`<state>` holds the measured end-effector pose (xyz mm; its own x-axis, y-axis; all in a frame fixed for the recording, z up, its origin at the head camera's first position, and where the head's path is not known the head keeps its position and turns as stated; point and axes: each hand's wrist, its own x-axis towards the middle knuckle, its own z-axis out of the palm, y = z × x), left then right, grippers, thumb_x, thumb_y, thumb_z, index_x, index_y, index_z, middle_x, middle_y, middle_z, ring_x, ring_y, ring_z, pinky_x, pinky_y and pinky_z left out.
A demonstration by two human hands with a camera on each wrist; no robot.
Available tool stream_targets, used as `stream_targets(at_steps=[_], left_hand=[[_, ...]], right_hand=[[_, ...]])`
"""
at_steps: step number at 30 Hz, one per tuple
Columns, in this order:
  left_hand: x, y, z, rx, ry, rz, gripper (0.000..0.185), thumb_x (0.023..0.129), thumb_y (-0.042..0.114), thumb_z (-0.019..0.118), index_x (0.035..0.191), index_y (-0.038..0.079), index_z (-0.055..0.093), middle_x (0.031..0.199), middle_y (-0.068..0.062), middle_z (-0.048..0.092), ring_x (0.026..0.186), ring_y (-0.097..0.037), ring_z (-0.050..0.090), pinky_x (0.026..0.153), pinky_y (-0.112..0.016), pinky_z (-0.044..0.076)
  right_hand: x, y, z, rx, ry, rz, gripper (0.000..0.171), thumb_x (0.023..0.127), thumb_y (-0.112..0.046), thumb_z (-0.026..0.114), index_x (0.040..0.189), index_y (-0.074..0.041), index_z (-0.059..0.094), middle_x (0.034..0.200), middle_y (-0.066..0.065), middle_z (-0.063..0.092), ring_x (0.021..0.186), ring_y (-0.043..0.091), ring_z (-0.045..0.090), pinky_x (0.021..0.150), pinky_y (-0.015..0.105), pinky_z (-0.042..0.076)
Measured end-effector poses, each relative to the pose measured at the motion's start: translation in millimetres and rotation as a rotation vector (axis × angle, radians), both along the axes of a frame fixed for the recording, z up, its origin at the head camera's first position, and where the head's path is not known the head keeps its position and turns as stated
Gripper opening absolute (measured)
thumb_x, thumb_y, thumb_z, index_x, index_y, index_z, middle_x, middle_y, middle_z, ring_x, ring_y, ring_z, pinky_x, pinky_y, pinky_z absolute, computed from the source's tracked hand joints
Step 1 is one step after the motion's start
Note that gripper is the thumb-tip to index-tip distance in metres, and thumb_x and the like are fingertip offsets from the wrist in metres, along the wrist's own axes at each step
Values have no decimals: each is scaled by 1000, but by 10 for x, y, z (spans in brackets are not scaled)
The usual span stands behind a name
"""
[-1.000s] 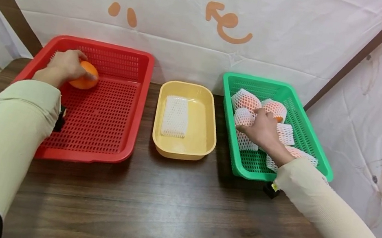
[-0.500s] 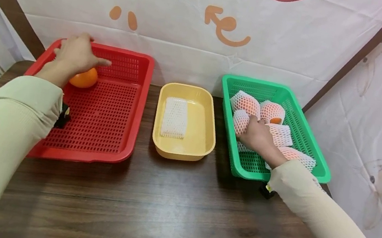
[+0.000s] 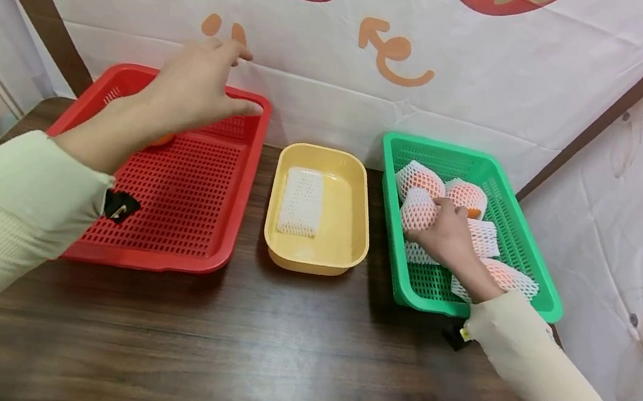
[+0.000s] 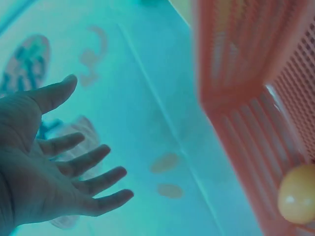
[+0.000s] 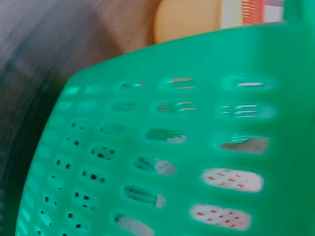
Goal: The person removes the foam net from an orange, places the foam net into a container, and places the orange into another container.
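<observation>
Two hands | left hand (image 3: 188, 94) fingers spread (empty) above red basket (image 3: 184, 201) | right hand (image 3: 447, 233) grips netted fruit (image 3: 418, 209)

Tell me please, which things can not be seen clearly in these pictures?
- Orange in the red basket: head view, almost all hidden behind the left hand.
- Netted fruit held by the right hand: the fingers cover their grip in the head view.
- Contents of the green basket: right wrist view, blurred, seen only through the wall holes.
</observation>
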<state>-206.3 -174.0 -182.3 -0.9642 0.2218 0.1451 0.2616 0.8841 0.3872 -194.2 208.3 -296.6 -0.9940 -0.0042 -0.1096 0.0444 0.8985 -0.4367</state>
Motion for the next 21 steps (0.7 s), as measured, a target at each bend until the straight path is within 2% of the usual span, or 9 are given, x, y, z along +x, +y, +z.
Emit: stream_targets(at_steps=[5, 12, 16, 21], left_hand=[[343, 193, -17, 61, 26, -45, 73, 86, 35, 71, 142, 0, 38, 139, -28, 36, 127, -45, 32, 100, -60, 32], [824, 395, -219, 268, 74, -50, 61, 84, 27, 74, 135, 3, 49, 133, -18, 45, 121, -37, 38, 99, -54, 33], [1003, 502, -365, 384, 122, -77, 54, 83, 23, 76, 128, 3, 55, 126, -14, 52, 117, -32, 43, 98, -51, 33], [1177, 582, -571, 526, 199, -165, 55, 78, 16, 81, 126, 4, 57, 120, -9, 57, 105, -22, 51, 87, -40, 41]], right_hand=[[104, 115, 142, -63, 90, 6, 92, 76, -31, 79, 144, 4, 28, 134, 35, 32, 116, 45, 40, 89, 58, 41], [320, 136, 275, -118, 315, 15, 84, 77, -27, 80, 143, -2, 34, 131, 26, 38, 114, 39, 37, 85, 57, 42], [482, 29, 368, -156, 432, 25, 84, 75, -24, 82, 143, -6, 36, 128, 24, 37, 112, 37, 38, 88, 58, 41], [659, -112, 414, -215, 546, 77, 83, 73, -19, 84, 142, -8, 39, 128, 22, 38, 114, 32, 40, 87, 54, 45]])
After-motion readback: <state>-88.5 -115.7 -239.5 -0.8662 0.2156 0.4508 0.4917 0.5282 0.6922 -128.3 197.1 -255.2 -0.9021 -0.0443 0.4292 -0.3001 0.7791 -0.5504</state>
